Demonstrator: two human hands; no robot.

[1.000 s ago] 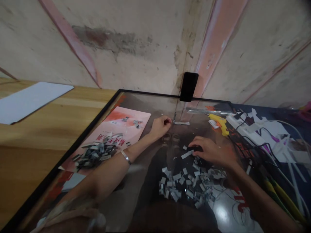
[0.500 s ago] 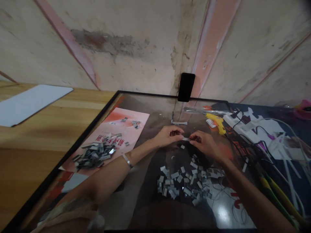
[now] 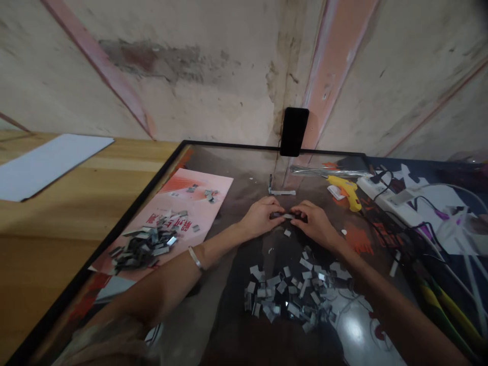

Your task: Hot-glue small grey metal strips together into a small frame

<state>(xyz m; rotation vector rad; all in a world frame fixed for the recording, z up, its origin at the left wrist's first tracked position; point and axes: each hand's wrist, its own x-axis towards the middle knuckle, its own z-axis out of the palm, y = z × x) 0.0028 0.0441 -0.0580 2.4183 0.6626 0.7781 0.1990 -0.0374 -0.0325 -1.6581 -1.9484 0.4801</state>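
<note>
My left hand (image 3: 261, 217) and my right hand (image 3: 315, 221) meet over the glass tabletop (image 3: 236, 168), fingertips pinched together on a small grey metal strip (image 3: 288, 216) held between them. A silver bracelet (image 3: 195, 257) circles my left wrist. Just below my hands lies a scattered pile of small grey metal pieces (image 3: 290, 292). A second heap of grey pieces (image 3: 143, 246) rests on a pink printed sheet (image 3: 179, 213) to the left.
A black phone (image 3: 294, 131) leans against the wall behind. A small metal bracket (image 3: 281, 191), a yellow glue gun (image 3: 345, 189), a white power strip (image 3: 392, 203) and tangled cables lie right. A white sheet (image 3: 46, 162) rests on the wooden table.
My left hand came back from the metal bracket and my right hand lifted a strip from the pile; both now meet and pinch it together. The view tilted slightly.
</note>
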